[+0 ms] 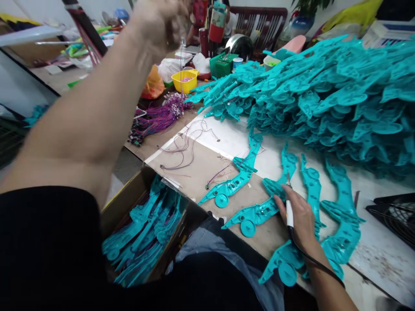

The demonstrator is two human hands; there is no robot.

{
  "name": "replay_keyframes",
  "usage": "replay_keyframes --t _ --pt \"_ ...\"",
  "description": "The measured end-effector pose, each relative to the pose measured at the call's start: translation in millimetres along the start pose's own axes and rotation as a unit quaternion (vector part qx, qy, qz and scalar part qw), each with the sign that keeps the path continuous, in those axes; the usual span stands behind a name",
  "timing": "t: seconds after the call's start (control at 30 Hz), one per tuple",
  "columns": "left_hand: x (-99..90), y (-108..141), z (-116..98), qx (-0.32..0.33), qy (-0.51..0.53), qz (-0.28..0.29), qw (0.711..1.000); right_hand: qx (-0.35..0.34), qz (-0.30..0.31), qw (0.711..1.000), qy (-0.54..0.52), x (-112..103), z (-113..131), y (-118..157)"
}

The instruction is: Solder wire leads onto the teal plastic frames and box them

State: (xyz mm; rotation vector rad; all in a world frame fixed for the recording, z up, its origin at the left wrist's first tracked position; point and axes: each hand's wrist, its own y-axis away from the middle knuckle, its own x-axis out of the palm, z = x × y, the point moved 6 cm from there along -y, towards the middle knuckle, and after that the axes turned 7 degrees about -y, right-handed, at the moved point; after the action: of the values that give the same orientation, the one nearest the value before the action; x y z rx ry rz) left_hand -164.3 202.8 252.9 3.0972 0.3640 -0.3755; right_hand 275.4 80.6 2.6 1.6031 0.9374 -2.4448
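My left hand [162, 26] is raised high at the top, slightly blurred, its fingers closed on a thin wire [181, 69] that hangs down toward a purple wire bundle [155, 116]. Low on the right, my right hand [301, 216] grips a soldering iron [289, 211] with a white handle and a black cable. Its metal tip points away from me, over a turquoise plastic part [259, 211]; my fingers rest beside that part. To its left lies another turquoise part [240, 179] with thin wires on it. Loose wires [184, 151] are spread on the board farther left.
A large heap of turquoise parts [324, 95] fills the back right. More parts lie in a cardboard box [129, 190] below the table edge. A yellow container [184, 80] and a green box [222, 65] stand behind. A black fan-like object [395, 216] is at right.
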Motion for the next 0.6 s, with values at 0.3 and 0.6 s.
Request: replay_keyframes --t 0.3,0.6 --pt "82.7 86 -16 0.117 0.013 0.089 0.989 0.052 -0.17 0.981 -0.073 -76 23 -20" --pt "176.2 169 0 0.081 0.156 0.238 0.955 -0.011 -0.122 0.828 -0.548 -115 109 -96"
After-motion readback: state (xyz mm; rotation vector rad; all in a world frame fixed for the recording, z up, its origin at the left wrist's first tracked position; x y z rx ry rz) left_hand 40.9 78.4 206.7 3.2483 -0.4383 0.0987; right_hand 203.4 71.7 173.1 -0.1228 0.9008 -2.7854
